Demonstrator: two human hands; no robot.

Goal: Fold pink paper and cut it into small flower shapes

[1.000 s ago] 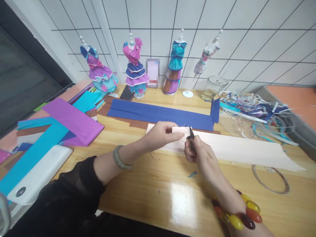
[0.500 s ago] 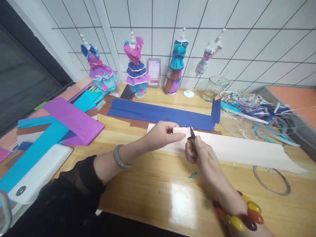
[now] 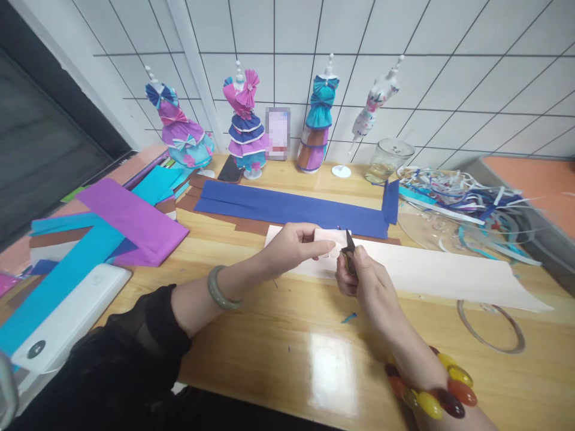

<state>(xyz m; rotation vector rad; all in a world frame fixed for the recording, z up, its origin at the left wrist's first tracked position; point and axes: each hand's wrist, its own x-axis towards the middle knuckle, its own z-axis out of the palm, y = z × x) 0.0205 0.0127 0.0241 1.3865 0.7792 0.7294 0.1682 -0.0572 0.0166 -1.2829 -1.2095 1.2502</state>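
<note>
My left hand [image 3: 299,245] pinches a small folded piece of pale pink paper [image 3: 330,236] between thumb and fingers. Closed around the handles of small dark-bladed scissors [image 3: 350,244] is my right hand [image 3: 366,275]. The blades point up and meet the right edge of the folded piece. Beneath both hands a long pale pink strip [image 3: 444,272] stretches to the right across the wooden table. Just behind it lies a dark blue strip [image 3: 291,203], its right end folded up.
Several small dress forms, one a bare-looking patterned form [image 3: 375,102], stand along the tiled wall. A glass [image 3: 389,160] and a heap of paper scraps [image 3: 462,194] are at the right. Purple paper [image 3: 135,221] and a white device [image 3: 76,317] lie left. A clear ring [image 3: 491,326] rests front right.
The view has shifted slightly. Both hands keep nearly the same place, with the folded pink piece tilted a little differently beside the scissor blades.
</note>
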